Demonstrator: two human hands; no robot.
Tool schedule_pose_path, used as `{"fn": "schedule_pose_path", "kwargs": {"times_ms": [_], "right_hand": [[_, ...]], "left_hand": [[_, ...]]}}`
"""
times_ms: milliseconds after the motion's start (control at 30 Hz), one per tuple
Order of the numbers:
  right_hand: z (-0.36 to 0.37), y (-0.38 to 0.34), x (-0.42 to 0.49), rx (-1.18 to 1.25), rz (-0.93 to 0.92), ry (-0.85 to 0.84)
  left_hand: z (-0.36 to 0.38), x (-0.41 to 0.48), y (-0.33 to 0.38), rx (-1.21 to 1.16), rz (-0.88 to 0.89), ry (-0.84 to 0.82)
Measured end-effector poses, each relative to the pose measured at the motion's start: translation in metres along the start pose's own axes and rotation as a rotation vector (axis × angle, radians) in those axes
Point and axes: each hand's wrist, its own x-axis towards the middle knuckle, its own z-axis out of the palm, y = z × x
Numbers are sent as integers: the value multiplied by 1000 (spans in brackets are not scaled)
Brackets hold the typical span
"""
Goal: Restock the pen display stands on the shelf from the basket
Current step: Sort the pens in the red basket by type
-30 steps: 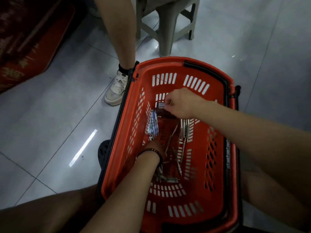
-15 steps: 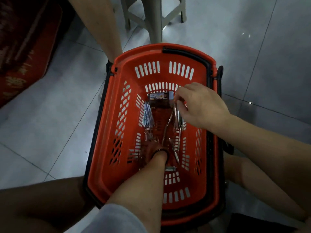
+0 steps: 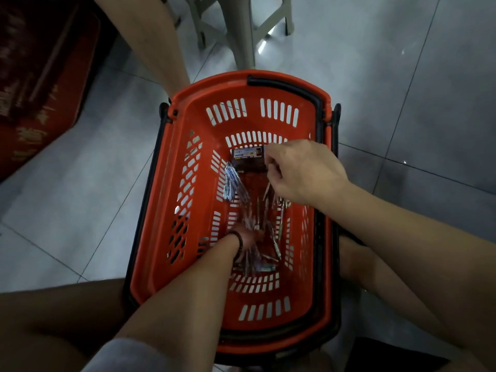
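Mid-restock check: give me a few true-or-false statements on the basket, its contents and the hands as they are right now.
1. Both hands reach into the basket. True: the left hand and the right hand are within the basket.
2. The basket is blue. False: it is red.
3. A small box lies at the far end of the basket's bottom. True: the box is there.
4. The basket stands on a shelf. False: it stands on the tiled floor.
5. The basket holds only the box. False: loose pens lie in it too.
6. The left wrist wears a dark bracelet. True.
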Motion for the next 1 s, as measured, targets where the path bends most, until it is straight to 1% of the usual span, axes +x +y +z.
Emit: {"fn": "schedule_pose_path", "kwargs": {"times_ms": [67, 133, 233, 367, 433, 533, 600, 667, 733, 800, 933, 1000], "right_hand": [[-1, -1, -1, -5, 7, -13], [-1, -2, -2, -22, 15, -29], [-2, -1, -2, -49, 32, -56], [-2, -5, -7, -24, 82, -105], [-1, -12, -9, 121, 159, -121], [-5, -39, -14, 448, 312, -201], [-5, -62, -24, 677, 389, -250], [-3, -81, -37, 965, 449, -317], [1, -89, -51, 1183, 490, -338], [8, -92, -60, 1280, 484, -328], [18, -100, -68, 1299, 441, -259], [18, -108, -71, 1286, 395, -277]], "left_hand": [[-10, -13, 2, -199, 2, -119], [-22, -22, 5, -300, 13, -179], [-42, -51, 15, -445, 100, -228], [-61, -117, 26, -685, 264, -298], [-71, -142, 24, -756, 346, -304], [-85, -171, 19, -757, 407, -274], [-91, -185, 15, -739, 428, -264], [-92, -200, 13, -728, 428, -227], [-89, -213, 12, -740, 421, -223], [-88, -223, 9, -746, 435, -235], [-87, -229, 7, -760, 428, -220], [-88, -232, 8, -797, 415, -238]]}}
